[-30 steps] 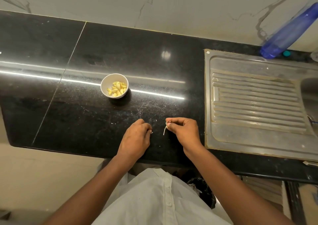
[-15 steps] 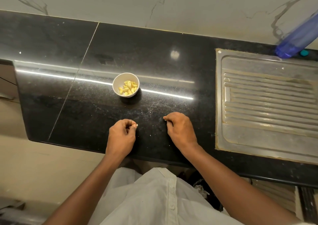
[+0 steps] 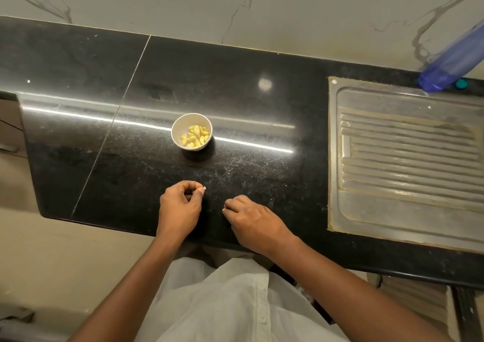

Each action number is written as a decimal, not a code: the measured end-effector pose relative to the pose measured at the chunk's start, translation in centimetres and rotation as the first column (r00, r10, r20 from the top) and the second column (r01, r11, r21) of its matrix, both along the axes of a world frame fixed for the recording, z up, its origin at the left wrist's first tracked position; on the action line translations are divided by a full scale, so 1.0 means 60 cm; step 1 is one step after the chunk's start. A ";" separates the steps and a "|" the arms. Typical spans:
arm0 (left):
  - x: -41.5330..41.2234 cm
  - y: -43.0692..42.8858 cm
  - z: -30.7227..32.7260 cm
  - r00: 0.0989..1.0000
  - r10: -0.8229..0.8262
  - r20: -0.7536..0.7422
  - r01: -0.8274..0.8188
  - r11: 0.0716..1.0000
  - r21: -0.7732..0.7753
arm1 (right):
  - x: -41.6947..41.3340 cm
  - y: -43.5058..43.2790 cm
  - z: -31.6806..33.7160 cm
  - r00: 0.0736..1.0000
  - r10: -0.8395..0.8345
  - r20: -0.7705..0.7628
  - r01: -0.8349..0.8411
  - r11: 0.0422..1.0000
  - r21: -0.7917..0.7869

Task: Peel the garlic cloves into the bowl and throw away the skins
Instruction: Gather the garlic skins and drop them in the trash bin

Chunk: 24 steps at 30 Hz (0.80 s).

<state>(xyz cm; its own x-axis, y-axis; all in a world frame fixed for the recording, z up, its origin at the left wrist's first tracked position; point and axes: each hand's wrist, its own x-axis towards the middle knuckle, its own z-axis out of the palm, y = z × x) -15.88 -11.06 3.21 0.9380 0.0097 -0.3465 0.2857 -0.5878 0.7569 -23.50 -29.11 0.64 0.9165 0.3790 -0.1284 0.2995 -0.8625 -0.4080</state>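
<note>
The thumb and forefinger of the left hand [image 3: 180,206] are curled together and pinch 1 small pale skin scrap [image 3: 204,188], which pokes out just past the fingertips toward the right. The other fingers of that hand are folded in toward the palm. The right hand [image 3: 252,218] lies knuckles up, its fingers bent down so that the tips meet the black counter [image 3: 235,90]; whether they hold anything under them cannot be told, as the hand's own back hides them. The 2 hands are near each other but apart, both close to the counter's front edge.

Further back on the counter, beyond the left hand, stands 1 small white bowl [image 3: 180,122], upright. In it lies a heap of yellow peeled cloves [image 3: 195,135], gathered on its right and near side, with bare white wall showing on the left side.

To the right, a ribbed steel drainboard [image 3: 406,158] is set into the counter. At its far corner stands a blue bottle [image 3: 450,64], with a small teal cap [image 3: 461,83] just beside its base. Behind everything rises a pale veined wall [image 3: 235,3]. At the bottom of the view a white shirt [image 3: 235,305] shows between the 2 forearms.
</note>
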 end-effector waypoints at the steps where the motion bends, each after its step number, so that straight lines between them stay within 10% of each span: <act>1: 0.001 0.000 0.001 1.000 -0.003 0.002 0.003 1.000 0.004 | -0.004 -0.007 0.002 0.999 0.041 0.004 -0.041 0.999 -0.024; 11: 0.005 -0.010 0.009 0.999 -0.032 -0.009 0.032 0.999 -0.012 | -0.006 -0.056 0.001 0.990 0.130 0.056 -0.123 0.987 -0.107; 15: 0.007 -0.020 0.014 0.998 -0.052 -0.021 0.051 0.998 -0.047 | -0.007 -0.070 0.007 0.965 -0.264 -0.007 0.263 0.961 0.085; 19: 0.004 -0.034 0.018 0.996 -0.079 -0.036 0.076 0.995 -0.069 | -0.020 -0.097 0.034 0.544 -0.712 -0.443 0.832 0.393 0.390; 24: -0.014 -0.075 0.026 0.982 -0.178 -0.061 0.171 0.980 -0.105 | -0.058 -0.129 0.052 0.244 -0.538 -0.807 0.873 -0.241 0.425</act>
<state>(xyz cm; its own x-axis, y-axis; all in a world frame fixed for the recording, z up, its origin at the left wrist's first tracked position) -16.74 -15.58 4.79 0.8957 -0.1891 -0.4024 0.2398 -0.5567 0.7954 -26.99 -36.88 3.75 0.6089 -0.4804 -0.6312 -0.5069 0.3765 -0.7755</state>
